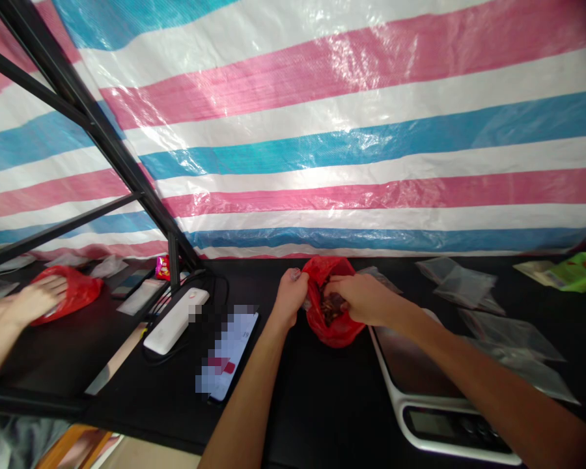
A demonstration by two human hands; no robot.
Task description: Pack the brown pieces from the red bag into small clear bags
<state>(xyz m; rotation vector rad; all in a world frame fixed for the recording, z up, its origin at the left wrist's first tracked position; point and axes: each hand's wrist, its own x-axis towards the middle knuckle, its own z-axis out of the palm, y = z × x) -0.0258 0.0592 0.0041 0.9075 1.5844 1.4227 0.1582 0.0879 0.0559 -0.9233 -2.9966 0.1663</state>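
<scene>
A red plastic bag (339,332) stands with its mouth open on the black table, and small brown pieces (331,309) show inside it. My left hand (290,296) is closed on the left rim of the bag, thumb uppermost. From the right, my right hand (364,296) reaches into the mouth, its fingers curled among the brown pieces; the fingertips are partly hidden, so what they pinch cannot be made out. Beside my right forearm lies a kitchen scale (434,420) with a steel plate and a small display, partly covered by the arm.
Clear zip bags (461,283) lie at the right, near a green packet (583,270). Left of me are a phone (237,355), a white power strip (176,322) and a black metal frame (112,159). Beyond it, a co-worker's hand (43,296) rests on another red bag (83,293). Striped sheeting (351,143) hangs behind.
</scene>
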